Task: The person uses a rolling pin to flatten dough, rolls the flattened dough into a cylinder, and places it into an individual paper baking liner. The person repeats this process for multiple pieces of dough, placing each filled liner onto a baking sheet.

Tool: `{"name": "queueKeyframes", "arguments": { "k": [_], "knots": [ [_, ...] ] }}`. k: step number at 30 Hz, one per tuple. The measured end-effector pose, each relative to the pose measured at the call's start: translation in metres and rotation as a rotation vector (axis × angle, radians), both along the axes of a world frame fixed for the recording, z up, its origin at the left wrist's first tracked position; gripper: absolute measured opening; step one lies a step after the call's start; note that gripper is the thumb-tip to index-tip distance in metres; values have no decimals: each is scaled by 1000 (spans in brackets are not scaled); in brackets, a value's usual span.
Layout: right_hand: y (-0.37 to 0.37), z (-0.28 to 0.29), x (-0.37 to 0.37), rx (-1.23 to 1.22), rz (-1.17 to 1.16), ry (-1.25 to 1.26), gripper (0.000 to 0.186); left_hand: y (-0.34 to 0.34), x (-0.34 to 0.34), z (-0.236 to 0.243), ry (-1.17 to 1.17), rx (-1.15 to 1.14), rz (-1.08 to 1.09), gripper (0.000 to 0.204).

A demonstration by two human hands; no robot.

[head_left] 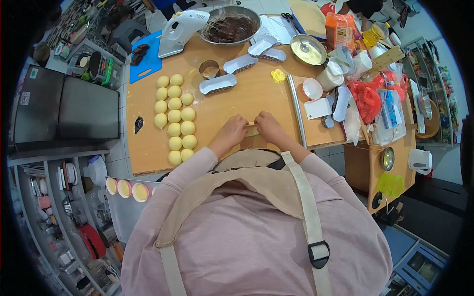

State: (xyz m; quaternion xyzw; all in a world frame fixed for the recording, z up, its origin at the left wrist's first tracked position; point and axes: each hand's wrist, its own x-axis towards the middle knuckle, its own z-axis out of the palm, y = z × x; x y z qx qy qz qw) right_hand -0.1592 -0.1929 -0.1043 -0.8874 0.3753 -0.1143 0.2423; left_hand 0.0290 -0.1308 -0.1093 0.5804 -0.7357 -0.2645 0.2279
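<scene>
At the near edge of the wooden table, my left hand (233, 132) and my right hand (269, 129) face each other. Between them is a small flat piece of pale dough (252, 130), its far edge pinched by the fingers of both hands. Rows of round dough balls (174, 116) lie to the left. A steel rolling pin or rod (297, 111) rests to the right of my right hand. Beyond my hands are boat-shaped paper cups (218, 84) and a round metal cutter (210, 69).
A bowl of dark chocolate mixture (230, 24) and a white hand mixer (183, 25) stand at the back. A blue board (146, 56) holds chocolate pieces. To the right are a bowl of pale cream (308, 50), a yellow lump (278, 76) and red plastic bags (366, 96).
</scene>
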Motion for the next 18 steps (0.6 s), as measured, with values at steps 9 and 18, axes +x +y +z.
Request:
{"name": "queueKeyframes", "arguments": {
  "k": [9, 18],
  "knots": [
    [27, -8, -33, -236, 203, 56, 34, 26, 2, -5, -41, -147, -149, 42],
    [30, -12, -41, -322, 56, 19, 34, 34, 9, 16, -190, -198, -58, 49]
  ]
}}
